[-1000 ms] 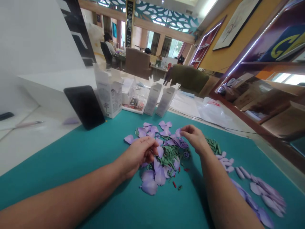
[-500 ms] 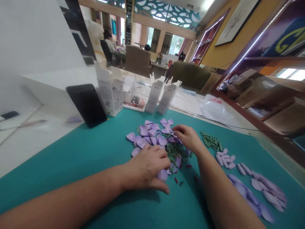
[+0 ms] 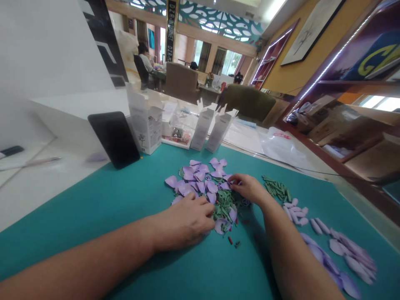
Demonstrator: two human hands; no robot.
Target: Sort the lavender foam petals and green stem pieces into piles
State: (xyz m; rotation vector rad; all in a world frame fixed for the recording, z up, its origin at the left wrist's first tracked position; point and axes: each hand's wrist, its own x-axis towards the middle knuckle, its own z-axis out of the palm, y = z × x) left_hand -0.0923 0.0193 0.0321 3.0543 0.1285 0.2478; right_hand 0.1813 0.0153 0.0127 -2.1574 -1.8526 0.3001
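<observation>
A pile of purple petal-shaped pieces (image 3: 188, 172), mixed with small green pieces (image 3: 223, 202), lies on the teal mat (image 3: 131, 208). My left hand (image 3: 187, 218) rests at the near left of the pile, fingers curled down and thumb tucked out of sight; what they hold, if anything, is hidden. At the pile's right side, my right hand (image 3: 248, 188) has thumb and fingertips together on a purple petal-shaped piece (image 3: 227, 178). Small red pieces (image 3: 230, 240) are scattered just in front of the pile.
Sorted groups lie to the right: green sticks (image 3: 277, 188), pale lilac pieces (image 3: 295, 211), long lilac petals (image 3: 354, 256) and darker purple petals (image 3: 328, 262). Behind stand a black tablet-like slab (image 3: 114, 139), a white box (image 3: 145, 125) and two narrow open boxes (image 3: 203, 127). People sit farther back.
My left hand has drawn slightly left, its thumb folding in from an outstretched pose. My right hand has shifted a little right and nearer, its fingers still at the petals.
</observation>
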